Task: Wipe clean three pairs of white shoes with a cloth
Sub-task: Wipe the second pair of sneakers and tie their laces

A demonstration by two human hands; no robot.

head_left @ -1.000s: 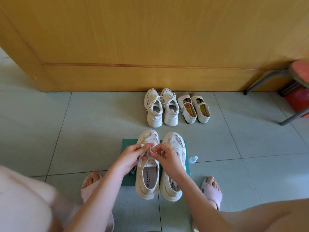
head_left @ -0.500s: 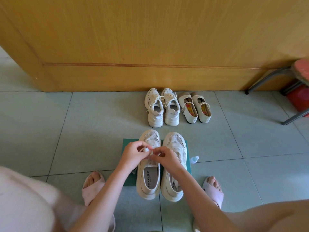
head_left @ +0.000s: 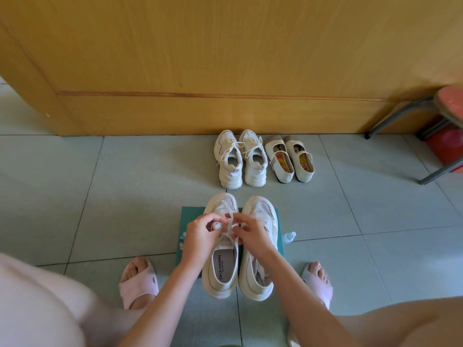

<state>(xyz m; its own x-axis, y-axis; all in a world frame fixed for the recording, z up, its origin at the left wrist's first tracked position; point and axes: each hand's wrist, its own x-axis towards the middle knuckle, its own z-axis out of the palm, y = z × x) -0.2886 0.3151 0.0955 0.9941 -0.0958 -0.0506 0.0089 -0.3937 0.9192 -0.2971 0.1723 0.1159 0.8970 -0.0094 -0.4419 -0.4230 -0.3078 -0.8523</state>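
Currently, left hand (head_left: 200,237) and right hand (head_left: 253,234) both have their fingers pinched on the lace (head_left: 230,224) of the left sneaker (head_left: 220,271). Near pair (head_left: 259,214) stands on a green cloth (head_left: 191,214) on the floor (head_left: 100,196), heels past its near edge. Laced pair (head_left: 241,162) and strapped pair (head_left: 290,160) sit side by side at the floor's far edge, by the door (head_left: 225,58). Bottle (head_left: 290,237) sits just beside the cloth's right edge.

White sneakers (head_left: 220,266) on green cloth (head_left: 190,214); pink slippers (head_left: 139,286); pale green tiles (head_left: 75,184); yellow wood door (head_left: 200,58).
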